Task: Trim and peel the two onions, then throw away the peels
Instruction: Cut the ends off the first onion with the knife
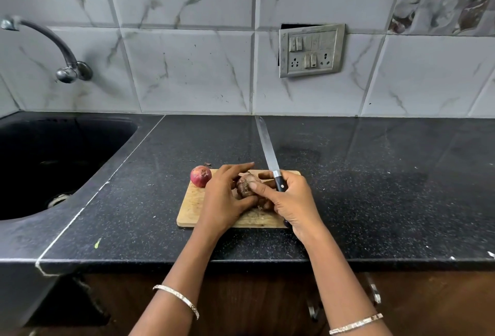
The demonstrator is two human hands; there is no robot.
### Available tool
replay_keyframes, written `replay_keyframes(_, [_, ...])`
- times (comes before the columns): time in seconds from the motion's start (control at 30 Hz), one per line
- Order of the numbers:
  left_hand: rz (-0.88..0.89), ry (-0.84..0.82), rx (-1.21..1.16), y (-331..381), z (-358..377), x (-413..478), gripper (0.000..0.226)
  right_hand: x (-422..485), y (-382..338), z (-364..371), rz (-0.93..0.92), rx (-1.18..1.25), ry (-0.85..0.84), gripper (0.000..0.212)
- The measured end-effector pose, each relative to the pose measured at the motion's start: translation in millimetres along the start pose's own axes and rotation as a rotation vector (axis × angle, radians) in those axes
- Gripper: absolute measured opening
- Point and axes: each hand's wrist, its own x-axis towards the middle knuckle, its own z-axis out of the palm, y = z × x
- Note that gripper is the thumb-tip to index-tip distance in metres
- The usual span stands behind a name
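Risk: knife (pixel 267 148), gripped in the right hand (pixel 289 199) with the blade pointing away, may slip toward the fingers if the dry skin tears suddenly.
Item: held onion (pixel 245 185), brown, papery, apparently partly peeled, clasped by the left hand (pixel 225 193) over the cutting board (pixel 190 207).
Item: second onion (pixel 201 176), red, on the cutting board's far-left corner.

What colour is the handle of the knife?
The knife handle is black, with a silver band at its top; the head view shows it.

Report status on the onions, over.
Left hand holds dry-skinned onion over cutting board. Right hand grips knife, thumb on that onion. Red onion sits on board, clear of both hands. Nothing in the way.
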Motion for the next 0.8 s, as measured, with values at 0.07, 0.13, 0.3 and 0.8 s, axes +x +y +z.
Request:
replay_keyframes(0.07, [-0.064, -0.013, -0.107, -1, 0, 0, 0.068, 0, -1, 0, 0.024, 0.04, -0.019, 0.019])
replay_keyframes(0.13, [-0.115, -0.027, -0.218, -2, 0, 0, 0.065, 0, -6, -3, 0.055, 0.088, -0.016, 0.012])
replay_keyframes(0.3, [-0.146, -0.083, -0.346, 1, -4, -1, 0.055, -1, -8, -6, 0.088, 0.015, -0.038, 0.012])
replay_keyframes(0.8, [-0.212, -0.088, -0.36, -4, -1, 2, 0.046, -42, 1, -6, 0.082, -0.028, -0.015, 0.044])
